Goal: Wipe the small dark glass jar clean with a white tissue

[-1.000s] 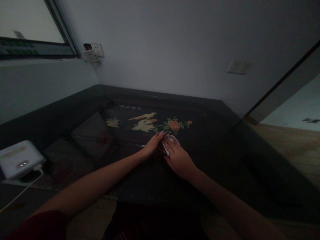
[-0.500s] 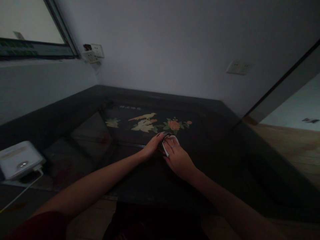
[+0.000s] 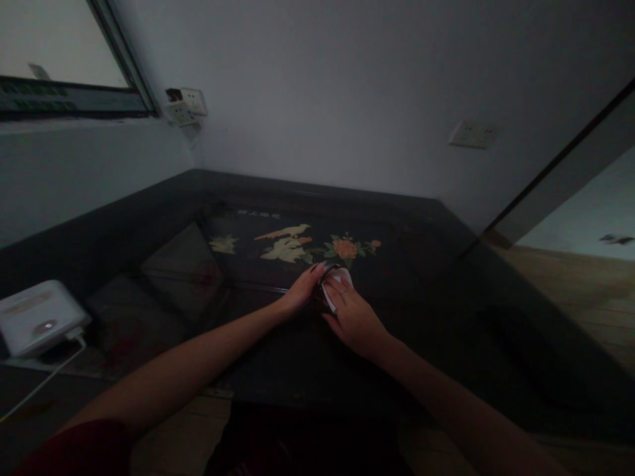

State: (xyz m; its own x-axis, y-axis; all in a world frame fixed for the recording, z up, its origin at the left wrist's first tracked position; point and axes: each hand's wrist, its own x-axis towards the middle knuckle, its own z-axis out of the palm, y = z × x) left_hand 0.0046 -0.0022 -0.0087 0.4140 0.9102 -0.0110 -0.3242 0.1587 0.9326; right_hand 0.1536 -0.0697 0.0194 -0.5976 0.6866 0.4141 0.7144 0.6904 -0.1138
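Note:
Both my hands meet near the middle of a dark table (image 3: 426, 277) with a glass top and a painted flower-and-bird picture (image 3: 297, 246). My left hand (image 3: 301, 291) curls around a small dark round object (image 3: 331, 270), fingers closed on its left side. My right hand (image 3: 353, 317) presses a white tissue or cloth (image 3: 333, 289) against that object, fingers bent over it. The room is dim, so I cannot make out what the round object is.
A white device (image 3: 37, 317) with a cable lies at the table's left end. Wall sockets (image 3: 186, 106) hang in the left corner, another socket plate (image 3: 473, 134) on the back wall. A window (image 3: 54, 46) is upper left. Wooden floor (image 3: 580, 291) lies to the right.
The white cloth under my right hand has shifted slightly against the round object. Both arms stay in nearly the same place.

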